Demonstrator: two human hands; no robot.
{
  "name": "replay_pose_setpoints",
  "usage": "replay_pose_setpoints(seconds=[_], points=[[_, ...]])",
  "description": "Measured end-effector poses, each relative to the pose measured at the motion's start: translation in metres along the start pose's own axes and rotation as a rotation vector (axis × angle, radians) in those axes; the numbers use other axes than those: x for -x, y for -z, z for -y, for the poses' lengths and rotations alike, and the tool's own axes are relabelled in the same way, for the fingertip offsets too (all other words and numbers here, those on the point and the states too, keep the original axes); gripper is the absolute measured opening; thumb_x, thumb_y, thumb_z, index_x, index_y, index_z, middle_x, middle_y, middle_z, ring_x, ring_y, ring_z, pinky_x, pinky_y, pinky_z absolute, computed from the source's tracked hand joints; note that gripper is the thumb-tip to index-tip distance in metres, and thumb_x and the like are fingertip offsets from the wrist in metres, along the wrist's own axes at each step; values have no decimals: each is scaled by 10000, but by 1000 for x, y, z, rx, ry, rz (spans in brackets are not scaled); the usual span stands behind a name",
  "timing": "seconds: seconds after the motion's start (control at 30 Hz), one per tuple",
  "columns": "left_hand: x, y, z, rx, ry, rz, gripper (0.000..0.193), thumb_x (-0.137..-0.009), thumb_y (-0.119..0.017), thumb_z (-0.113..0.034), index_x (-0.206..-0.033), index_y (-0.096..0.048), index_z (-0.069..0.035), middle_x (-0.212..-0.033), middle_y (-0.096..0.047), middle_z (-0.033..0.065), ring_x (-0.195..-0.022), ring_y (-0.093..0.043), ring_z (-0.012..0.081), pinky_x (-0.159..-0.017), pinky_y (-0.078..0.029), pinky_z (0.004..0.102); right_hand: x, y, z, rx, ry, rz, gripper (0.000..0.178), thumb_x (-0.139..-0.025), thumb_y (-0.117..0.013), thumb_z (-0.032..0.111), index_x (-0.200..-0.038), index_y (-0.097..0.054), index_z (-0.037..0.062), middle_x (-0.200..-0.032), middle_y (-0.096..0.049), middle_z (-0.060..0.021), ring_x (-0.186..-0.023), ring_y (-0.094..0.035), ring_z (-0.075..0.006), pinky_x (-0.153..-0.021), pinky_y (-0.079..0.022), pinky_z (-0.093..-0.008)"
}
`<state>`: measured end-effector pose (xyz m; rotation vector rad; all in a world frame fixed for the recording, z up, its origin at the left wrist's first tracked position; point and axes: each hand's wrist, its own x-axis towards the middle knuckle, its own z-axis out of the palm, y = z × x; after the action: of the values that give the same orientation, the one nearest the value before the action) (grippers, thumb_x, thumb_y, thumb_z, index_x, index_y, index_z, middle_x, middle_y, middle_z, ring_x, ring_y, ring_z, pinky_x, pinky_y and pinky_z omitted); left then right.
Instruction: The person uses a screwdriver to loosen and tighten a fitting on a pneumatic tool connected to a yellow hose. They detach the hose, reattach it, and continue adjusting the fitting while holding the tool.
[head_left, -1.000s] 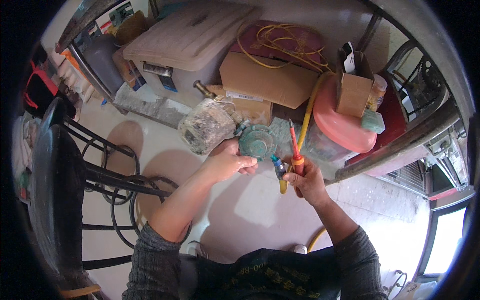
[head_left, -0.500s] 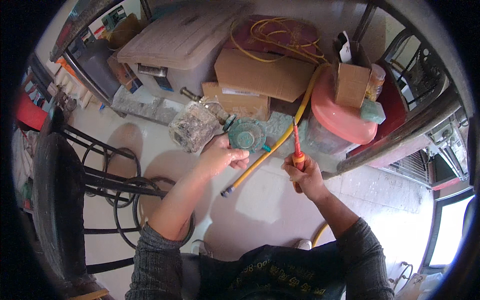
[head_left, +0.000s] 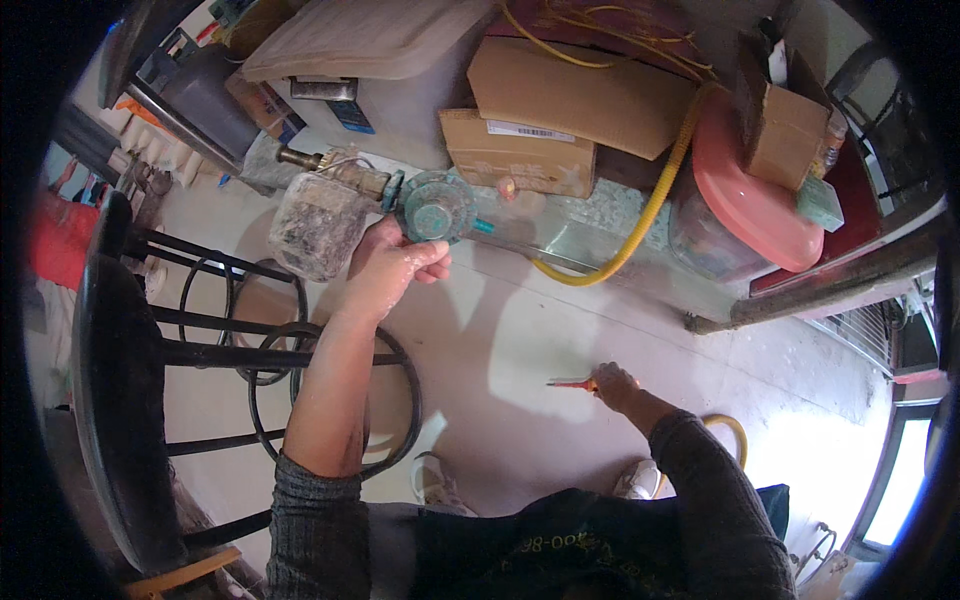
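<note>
A round green gas regulator (head_left: 436, 208) is gripped at its near edge by my left hand (head_left: 392, 262), fingers closed. Its teal outlet nozzle (head_left: 483, 227) points to the right. On its left side it joins a brass valve fitting (head_left: 345, 175), which sits behind a grimy, block-shaped metal unit (head_left: 318, 226). Lower and to the right, above the floor, my right hand (head_left: 614, 383) is wrapped round the handle of a red insulated screwdriver (head_left: 572, 384). The screwdriver's tip points left, well apart from the regulator.
A yellow hose (head_left: 645, 215) hangs in a bend right of the regulator. Behind stand cardboard boxes (head_left: 520, 155), a lidded plastic bin (head_left: 370, 110) and a tub with a pink lid (head_left: 740, 190). A black stool (head_left: 125, 390) and a coiled black hose (head_left: 415, 400) lie left.
My right hand has lowered the screwdriver toward me and turned its tip from upward to leftward. The yellow hose's free end has moved away from below the regulator. The view has shifted.
</note>
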<state>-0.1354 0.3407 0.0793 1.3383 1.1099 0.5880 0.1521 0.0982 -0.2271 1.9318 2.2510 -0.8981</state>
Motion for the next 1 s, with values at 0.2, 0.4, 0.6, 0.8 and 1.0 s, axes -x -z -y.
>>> replay_pose_setpoints(seconds=[0.2, 0.4, 0.6, 0.8, 1.0], points=[[-1, 25, 7, 22, 18, -64, 246, -805, -645, -120, -1021, -571, -25, -830, -648, 73, -701, -632, 152, -631, -504, 269, -88, 14, 29, 278, 314, -328, 303, -823, -545, 210, -1060, -578, 23, -1174, -533, -148, -1161, -451, -312, -994, -371, -420], [4, 24, 16, -17, 55, -52, 284, -794, -660, -125, -1031, -556, -7, -834, -641, 72, -708, -629, 158, -650, -507, 283, -186, 56, 22, 582, -199, -343, 548, -809, -518, 149, -1311, -387, -26, -1243, -499, -207, -1142, -484, -322, -977, -384, -415], [12, 23, 18, -17, 100, -53, 269, -780, -676, -140, -984, -569, -3, -816, -643, 78, -698, -626, 158, -648, -503, 284, -159, 85, 39, 164, -197, -106, 430, -881, -482, 220, -1284, -411, 90, -985, -623, -136, -981, -586, -300, -834, -444, -438], [16, 26, 10, 11, 88, -28, 231, -790, -664, -123, -965, -575, -2, -792, -644, 81, -685, -619, 156, -641, -495, 279, -89, 150, 96, -345, 148, -355, 349, -906, -523, 232, -1207, -451, 69, -914, -590, -153, -894, -584, -334, -770, -456, -423], [25, 14, -21, -26, -13, 121, 190, -791, -646, -92, -947, -570, -15, -762, -625, 54, -671, -602, 140, -638, -496, 280, -19, 225, 143, -681, 237, -266, 413, -932, -492, 271, -1270, -381, 61, -872, -540, -175, -822, -559, -334, -742, -439, -425]])
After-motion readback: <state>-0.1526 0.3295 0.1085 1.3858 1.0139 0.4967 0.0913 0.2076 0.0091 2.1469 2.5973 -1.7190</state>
